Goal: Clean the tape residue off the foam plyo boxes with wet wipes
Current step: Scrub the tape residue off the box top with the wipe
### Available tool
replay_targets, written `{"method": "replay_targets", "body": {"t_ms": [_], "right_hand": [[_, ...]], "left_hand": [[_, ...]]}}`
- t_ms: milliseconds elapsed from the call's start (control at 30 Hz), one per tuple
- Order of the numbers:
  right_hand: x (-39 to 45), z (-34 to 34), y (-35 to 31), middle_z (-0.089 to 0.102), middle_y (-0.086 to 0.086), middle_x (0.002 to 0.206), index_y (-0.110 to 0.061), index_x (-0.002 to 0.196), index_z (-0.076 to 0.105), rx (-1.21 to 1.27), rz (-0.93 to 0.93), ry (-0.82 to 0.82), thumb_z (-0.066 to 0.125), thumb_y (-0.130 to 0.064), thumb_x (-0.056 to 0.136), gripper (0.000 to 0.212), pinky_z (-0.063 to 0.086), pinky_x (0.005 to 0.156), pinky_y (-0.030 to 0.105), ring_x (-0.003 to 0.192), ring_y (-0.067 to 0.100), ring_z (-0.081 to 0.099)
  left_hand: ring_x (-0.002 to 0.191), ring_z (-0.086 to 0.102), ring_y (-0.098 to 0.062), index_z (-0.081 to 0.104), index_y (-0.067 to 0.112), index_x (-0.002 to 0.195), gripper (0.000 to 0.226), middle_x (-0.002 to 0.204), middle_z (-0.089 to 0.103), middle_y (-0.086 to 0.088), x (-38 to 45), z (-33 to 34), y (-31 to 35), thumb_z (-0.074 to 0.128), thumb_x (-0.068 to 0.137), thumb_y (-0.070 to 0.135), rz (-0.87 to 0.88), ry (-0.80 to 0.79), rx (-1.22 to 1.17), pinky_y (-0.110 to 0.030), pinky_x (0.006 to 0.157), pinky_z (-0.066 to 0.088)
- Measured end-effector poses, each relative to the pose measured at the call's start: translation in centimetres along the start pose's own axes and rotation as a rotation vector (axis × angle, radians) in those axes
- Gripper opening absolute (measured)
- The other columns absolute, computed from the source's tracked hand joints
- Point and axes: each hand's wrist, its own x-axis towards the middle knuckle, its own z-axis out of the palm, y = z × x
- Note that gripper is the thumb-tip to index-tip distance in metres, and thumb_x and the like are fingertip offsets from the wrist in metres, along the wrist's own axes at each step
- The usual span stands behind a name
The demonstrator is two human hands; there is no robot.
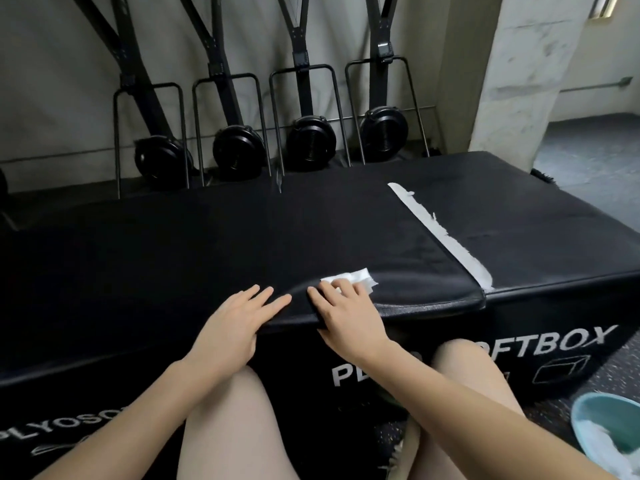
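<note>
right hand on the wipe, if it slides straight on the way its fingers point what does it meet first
The right hand points up and slightly left across the black foam plyo box top. Past the white wet wipe the way looks free, missing the white tape strip to the right.

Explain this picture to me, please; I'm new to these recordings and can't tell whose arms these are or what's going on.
No machine here: a person wears a camera on their head, so you look down along their own arms and bare knees. In front of them stand black foam boxes, pushed side by side. The right hand presses a white wet wipe flat onto the top near the front edge, fingers straight. The left hand rests flat beside it, holding nothing. Further right, a long white strip of tape residue runs along the seam between two boxes, not yet cleaned. At the lower right sits a light blue bowl with something white inside, possibly more wipes. Black exercise machines stand against the wall behind.
</note>
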Motion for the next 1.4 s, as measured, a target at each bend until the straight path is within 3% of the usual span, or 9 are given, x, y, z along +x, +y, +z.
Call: {"method": "replay_targets", "body": {"t_ms": [133,267,400,467,567,800,967,1133,1400], "right_hand": [[-3.8,2.7,-0.6,0.056,0.008,0.135,-0.010,0.141,0.051,0.064,-0.042,-0.224,0.077,-0.049,0.069,0.086,0.050,0.096,0.042,0.116,0.030,0.054],[-5.7,0.8,1.6,0.045,-0.001,0.155,-0.016,0.151,0.044,0.345,-0.067,-0.091,0.058,-0.052,0.094,0.069,0.031,0.117,0.032,0.140,0.016,0.041],[-3.7,-1.1,5.2,0.067,-0.008,0.128,-0.018,0.125,0.069,0.390,0.006,0.051,0.054,-0.032,0.095,0.036,0.048,0.101,0.036,0.117,0.015,0.058],[-2.8,-0.5,7.5,0.070,-0.013,0.109,-0.022,0.114,0.073,0.397,0.031,-0.027,0.058,-0.033,0.094,0.028,0.053,0.088,0.037,0.102,0.013,0.059],[-2.7,0.4,9.7,0.067,-0.018,0.098,-0.032,0.109,0.076,0.381,-0.023,-0.156,0.059,-0.049,0.093,0.029,0.052,0.081,0.033,0.090,0.009,0.057],[-3.1,2.4,10.4,0.064,-0.013,0.093,-0.026,0.097,0.077,0.362,-0.061,-0.050,0.061,-0.041,0.097,0.022,0.046,0.074,0.029,0.084,0.015,0.057],[0.0,3.4,11.1,0.068,-0.003,0.095,-0.018,0.100,0.077,0.421,0.029,-0.084,0.067,-0.021,0.093,0.013,0.050,0.080,0.035,0.084,0.021,0.060],[-1.8,1.9,10.0,0.062,-0.006,0.087,-0.025,0.094,0.075,0.415,0.005,-0.175,0.061,-0.035,0.094,0.017,0.052,0.076,0.040,0.081,0.019,0.059],[-5.9,2.0,8.5,0.066,-0.013,0.100,-0.025,0.102,0.077,0.411,-0.072,-0.088,0.051,-0.040,0.101,0.030,0.050,0.077,0.027,0.081,0.012,0.059]], "left_hand": [[0.149,0.026,-0.030,0.024,0.034,0.155,0.090,0.159,0.034,-0.006,-2.5,3.8,1.3,0.066,0.078,0.019,0.010,-0.226,0.028,-0.040,0.120,0.014],[0.153,0.009,-0.018,0.024,0.039,0.155,0.070,0.162,0.024,0.006,-2.0,3.0,3.4,0.041,0.090,0.057,-0.066,-0.160,-0.155,-0.040,0.124,-0.003],[0.134,0.039,0.000,0.056,0.030,0.139,0.041,0.137,0.057,0.015,1.3,1.9,6.1,0.050,0.099,0.035,-0.050,0.057,-0.490,-0.012,0.113,0.022],[0.114,0.048,-0.001,0.068,0.027,0.119,0.026,0.109,0.066,0.016,3.7,2.5,7.7,0.049,0.101,0.028,-0.022,0.050,-0.551,-0.017,0.098,0.041],[0.095,0.042,-0.008,0.061,0.020,0.087,0.018,0.084,0.059,0.011,6.7,4.6,9.1,0.051,0.099,0.029,0.019,0.006,-0.482,-0.029,0.083,0.046],[0.095,0.043,-0.005,0.065,0.028,0.096,0.015,0.089,0.060,0.017,8.5,9.5,8.8,0.061,0.092,0.014,0.036,0.011,-0.385,-0.021,0.081,0.047],[0.095,0.049,-0.015,0.056,0.049,0.119,0.026,0.093,0.061,0.007,12.2,7.5,7.7,0.048,0.095,0.045,-0.055,-0.125,-0.568,-0.030,0.079,0.048],[0.077,0.044,-0.021,0.068,0.028,0.095,0.023,0.077,0.052,0.002,10.4,4.2,9.5,0.051,0.100,0.042,0.030,-0.144,-0.228,-0.031,0.074,0.037],[0.074,0.048,-0.011,0.067,0.028,0.082,0.027,0.083,0.065,0.017,6.1,7.3,10.3,0.043,0.094,0.034,0.153,0.027,-0.280,-0.028,0.072,0.045]]}}
